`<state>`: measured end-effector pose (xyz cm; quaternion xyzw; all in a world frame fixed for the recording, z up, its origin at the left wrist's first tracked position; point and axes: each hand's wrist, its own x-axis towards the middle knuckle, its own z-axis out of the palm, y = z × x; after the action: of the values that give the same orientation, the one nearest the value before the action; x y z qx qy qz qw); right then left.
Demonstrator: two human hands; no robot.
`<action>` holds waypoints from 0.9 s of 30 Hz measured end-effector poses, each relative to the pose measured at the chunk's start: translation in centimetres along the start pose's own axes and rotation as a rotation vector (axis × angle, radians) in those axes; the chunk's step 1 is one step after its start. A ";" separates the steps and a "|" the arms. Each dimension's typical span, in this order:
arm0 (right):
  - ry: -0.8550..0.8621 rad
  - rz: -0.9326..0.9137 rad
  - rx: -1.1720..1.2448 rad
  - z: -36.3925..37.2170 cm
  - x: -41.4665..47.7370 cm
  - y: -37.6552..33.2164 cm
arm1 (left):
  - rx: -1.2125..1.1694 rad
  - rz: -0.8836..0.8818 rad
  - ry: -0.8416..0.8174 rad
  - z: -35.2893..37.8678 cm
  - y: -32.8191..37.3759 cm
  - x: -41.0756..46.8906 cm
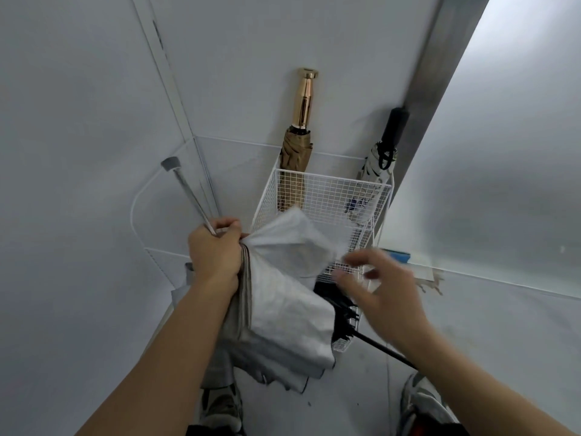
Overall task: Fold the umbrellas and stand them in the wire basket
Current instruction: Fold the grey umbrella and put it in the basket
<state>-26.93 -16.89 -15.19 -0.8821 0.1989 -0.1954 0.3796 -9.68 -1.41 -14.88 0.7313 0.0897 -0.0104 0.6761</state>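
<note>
While silver umbrella (pixel 283 303) sags: our left hand (pixel 215 256) clamps its bunched folds.
Right hand (pixel 383 294): fingers apart, empty.
Fabric: likely soft, light; we'd take loose flaps.

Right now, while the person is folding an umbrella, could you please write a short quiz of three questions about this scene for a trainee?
1. True or false: the tan umbrella with the gold handle stands in the white wire basket.
2. What does the left hand grip? A) the silver umbrella B) the basket C) nothing
3. Fill in: the patterned white umbrella has a ____ handle.
Key: 1 true; 2 A; 3 black.
</note>
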 end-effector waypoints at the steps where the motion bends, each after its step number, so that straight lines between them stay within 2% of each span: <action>1: -0.131 -0.089 -0.008 0.7 -1.0 -0.5 | -0.023 -0.010 0.046 0.0 -0.1 0.3; 3: -0.348 -0.221 -0.119 2.3 -2.8 -1.0 | -0.043 -0.022 0.109 0.0 -0.3 0.8; 4: -0.360 -0.280 -0.180 3.1 -3.3 -0.8 | -0.044 -0.025 0.126 0.1 -0.4 0.9; 6: -0.250 -0.353 -0.215 4.2 -3.5 -0.4 | -0.051 -0.022 0.130 0.2 -0.3 0.8; 8: -0.089 -0.348 -0.153 4.1 -2.8 -0.2 | -0.040 -0.001 0.106 0.3 -0.3 0.5; 10: -0.034 -0.188 0.009 3.0 -1.7 -0.2 | -0.016 0.022 0.063 0.2 -0.4 0.2; 13: -0.022 0.185 0.295 1.0 0.5 0.3 | 0.038 0.036 -0.058 0.1 0.0 -0.2; 15: 0.018 0.322 0.349 0.3 1.7 1.2 | 0.076 0.031 -0.192 0.2 0.4 -0.9; 18: 0.009 0.367 0.262 0.5 2.6 2.6 | 0.097 -0.008 -0.353 0.4 0.9 -2.1; 21: 0.032 0.338 0.100 0.6 2.9 3.5 | 0.066 -0.081 -0.423 0.4 1.3 -2.4; 24: 0.059 0.276 -0.079 0.6 2.2 2.7 | 0.054 -0.145 -0.287 0.3 1.3 -1.8; 27: 0.103 -0.057 -0.068 1.4 0.0 0.7 | -0.047 -0.230 -0.041 0.0 0.5 -0.1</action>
<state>-26.36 -16.46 -16.62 -0.8886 0.1995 -0.2446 0.3328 -9.68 -1.47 -14.43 0.6999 0.1594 -0.1005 0.6890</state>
